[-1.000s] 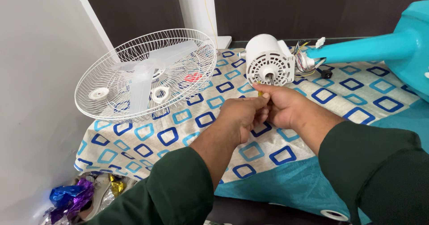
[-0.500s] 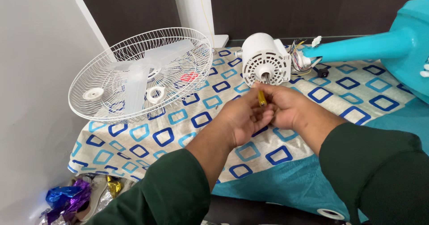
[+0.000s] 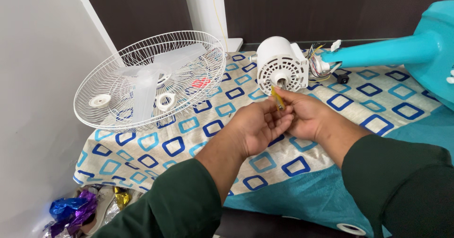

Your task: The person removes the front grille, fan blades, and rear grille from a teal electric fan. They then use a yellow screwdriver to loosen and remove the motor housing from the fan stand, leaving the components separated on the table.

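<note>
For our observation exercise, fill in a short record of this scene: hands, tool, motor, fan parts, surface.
hands: left hand and right hand together grip the tool
tool: slim yellow-handled screwdriver, tip towards the motor
motor: white round vented fan motor, loose coloured wires behind
fan parts: white wire fan guard holding translucent blades; turquoise plastic fan stand
surface: cloth with blue square pattern

Both hands have risen slightly toward the white fan motor [image 3: 282,64]. The yellow screwdriver [image 3: 277,98], barely showing between the fingers a second ago, now sticks out further, its tip just below the motor's shaft. The left hand [image 3: 257,129] has opened a little, its fingers spread against the right hand [image 3: 308,116].
</note>
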